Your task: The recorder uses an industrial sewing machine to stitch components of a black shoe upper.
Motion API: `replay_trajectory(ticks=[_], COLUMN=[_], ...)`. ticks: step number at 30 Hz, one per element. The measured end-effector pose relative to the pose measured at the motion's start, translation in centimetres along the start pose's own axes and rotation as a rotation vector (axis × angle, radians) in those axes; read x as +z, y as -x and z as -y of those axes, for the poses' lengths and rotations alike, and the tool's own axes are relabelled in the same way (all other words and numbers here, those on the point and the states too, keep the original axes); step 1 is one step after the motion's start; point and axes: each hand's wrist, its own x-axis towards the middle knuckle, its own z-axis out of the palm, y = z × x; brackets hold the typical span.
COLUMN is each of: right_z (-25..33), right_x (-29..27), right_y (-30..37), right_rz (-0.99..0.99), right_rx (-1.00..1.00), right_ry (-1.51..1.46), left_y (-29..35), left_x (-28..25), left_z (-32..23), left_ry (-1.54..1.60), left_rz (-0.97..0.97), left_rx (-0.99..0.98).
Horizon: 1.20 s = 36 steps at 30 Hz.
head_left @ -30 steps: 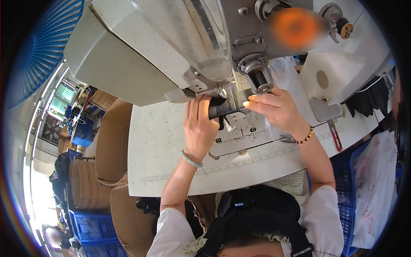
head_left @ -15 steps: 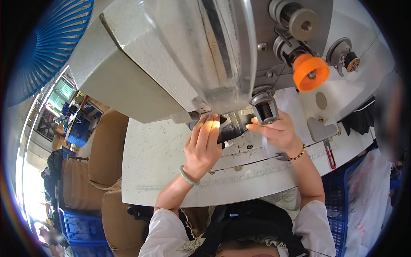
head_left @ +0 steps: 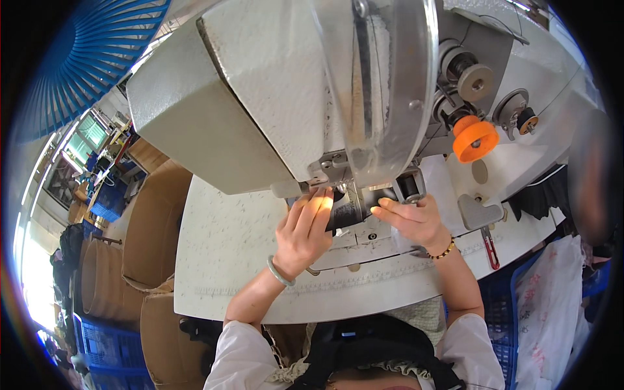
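Under the head of a pale grey sewing machine (head_left: 279, 84) lies a small dark piece of fabric (head_left: 348, 214), bent around the needle area. My left hand (head_left: 304, 231) has its fingers together, pressing the fabric's left end close below the machine head; its fingertips are partly hidden there. On the other side, my right hand (head_left: 411, 220) pinches the right end of the fabric between thumb and fingers, just beside a metal roller guide (head_left: 409, 186). A lamp lights the left fingers and the fabric. The needle itself cannot be made out.
Right of my right hand are a grey padded lever (head_left: 480, 212) and red-handled thread snips (head_left: 490, 250). An orange tension knob (head_left: 475, 140) juts from the machine. Black cloth (head_left: 545, 198) lies at the right. Cardboard boxes (head_left: 153, 227) and blue crates (head_left: 114, 344) stand left of the white table (head_left: 221, 260).
The view has shifted, so the machine appears farther right and lower. Both hands stay on the fabric in nearly the same places, and the hold looks unchanged.
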Motion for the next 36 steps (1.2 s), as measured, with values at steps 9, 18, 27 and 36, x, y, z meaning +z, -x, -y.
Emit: replay_trajectory(ticks=[9,18,27,36], right_z=[0.09,0.43,0.14,0.03], right_x=[0.57,0.13,0.49,0.3], right_y=[0.41,-0.06,0.32,-0.06], right_rz=[-0.03,0.026,-0.003,-0.01], right_rx=[0.056,0.299,0.326,0.283], right_ry=[-0.081,-0.269,-0.317,-0.304], left_y=[-0.07,-0.35,-0.66,-0.42], left_x=[0.06,-0.18,-0.09,0.3], left_z=[-0.25,-0.35,-0.39,-0.4], left_ry=[-0.019,-0.024,-0.075,-0.097], left_rz=[-0.028,0.015,-0.008,-0.039], left_rx=[-0.002,-0.038,0.019,0.026])
